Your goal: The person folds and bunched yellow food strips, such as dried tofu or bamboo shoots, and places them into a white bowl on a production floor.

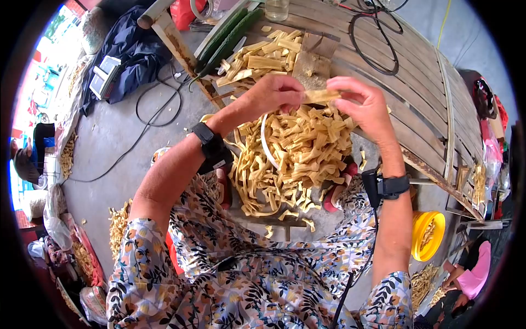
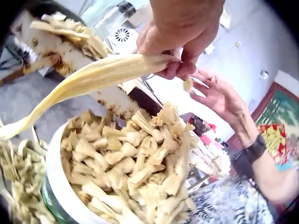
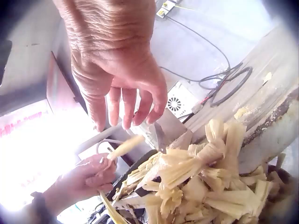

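My left hand (image 1: 276, 94) pinches a long, soft, pale yellow strip (image 2: 100, 74) between thumb and fingers. In the left wrist view its longer end hangs away to the lower left, and a short end (image 3: 125, 147) sticks out past the fingers in the right wrist view. My right hand (image 1: 364, 104) is beside that short end, its fingers (image 3: 128, 105) apart and loosely bent with nothing between them. Below both hands, a white-rimmed tub (image 2: 55, 158) is heaped with knotted yellow pieces (image 2: 135, 163).
A slatted wooden bench (image 1: 394, 93) carries unknotted strips (image 1: 268, 60), cucumbers (image 1: 230, 38), a glass (image 1: 276, 10) and a black cable (image 1: 378, 49). More knotted pieces lie on the floor around the tub. A yellow bucket (image 1: 419, 236) stands at the right.
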Demonstrator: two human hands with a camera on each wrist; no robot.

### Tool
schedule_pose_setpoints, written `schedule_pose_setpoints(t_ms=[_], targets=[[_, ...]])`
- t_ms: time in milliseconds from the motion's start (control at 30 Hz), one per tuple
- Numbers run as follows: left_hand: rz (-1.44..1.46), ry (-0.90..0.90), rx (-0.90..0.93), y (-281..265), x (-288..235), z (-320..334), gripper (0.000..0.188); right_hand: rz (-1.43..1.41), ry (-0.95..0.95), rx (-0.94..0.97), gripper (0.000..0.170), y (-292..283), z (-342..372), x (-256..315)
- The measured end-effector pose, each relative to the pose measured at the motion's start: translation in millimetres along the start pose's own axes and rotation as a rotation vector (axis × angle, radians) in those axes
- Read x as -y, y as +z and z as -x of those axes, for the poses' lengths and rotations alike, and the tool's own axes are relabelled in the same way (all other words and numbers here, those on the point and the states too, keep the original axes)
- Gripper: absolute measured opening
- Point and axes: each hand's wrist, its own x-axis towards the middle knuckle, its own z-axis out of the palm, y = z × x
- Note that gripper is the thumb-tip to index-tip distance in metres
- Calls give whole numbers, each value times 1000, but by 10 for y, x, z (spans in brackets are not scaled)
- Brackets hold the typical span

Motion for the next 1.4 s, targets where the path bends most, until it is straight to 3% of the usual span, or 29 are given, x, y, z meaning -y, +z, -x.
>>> schedule_pose_setpoints(t_ms=[100,167,200,267,367,400,433,467,567,600,733,833,867,900,967,1067,1167,1200,1233,1300,1400], targets=[[-376,173,-223,170,-104,11,10,109,109,-51,13,-43,-57,42],[-606,469,-263,310,-53,-10,10,164,128,-35,13,58,-62,-43],[-707,540,-234,372,-79,2,10,162,122,-42,16,147,-42,-90],[-829,669,-164,423,-113,38,11,141,332,133,18,112,13,-101],[-982,653,-30,389,-208,96,10,-33,524,328,19,103,76,-145],[-977,691,-68,370,-202,79,8,-119,568,380,19,135,88,-107],[-827,573,-18,324,-213,74,9,-205,612,430,19,167,103,-45],[-677,454,28,261,-238,87,10,-93,612,512,18,160,135,66],[-297,206,88,131,-241,84,17,-555,569,632,21,97,163,296],[-195,181,80,110,-245,87,18,-848,395,591,25,102,163,253],[324,-58,20,140,-118,30,23,-1003,271,287,28,36,69,314],[609,-113,416,274,84,25,30,-201,257,185,23,121,12,425],[773,-108,522,387,130,26,37,-213,185,171,20,169,33,237],[867,-197,582,436,177,9,42,-132,289,198,24,182,60,253],[928,-247,570,467,235,-25,41,53,51,155,27,208,63,56],[965,-170,404,564,254,3,37,-60,256,226,28,276,94,258],[904,-173,291,531,284,-59,27,-44,143,166,28,305,80,191],[847,-281,54,542,145,-69,19,-35,-17,15,23,353,81,64],[782,-265,-126,520,71,-81,15,156,-105,-80,22,358,83,-6],[445,-49,-315,448,5,-99,20,537,-286,-274,20,338,71,-81],[28,173,-384,414,-81,-44,22,139,4,-136,13,390,76,-67]])
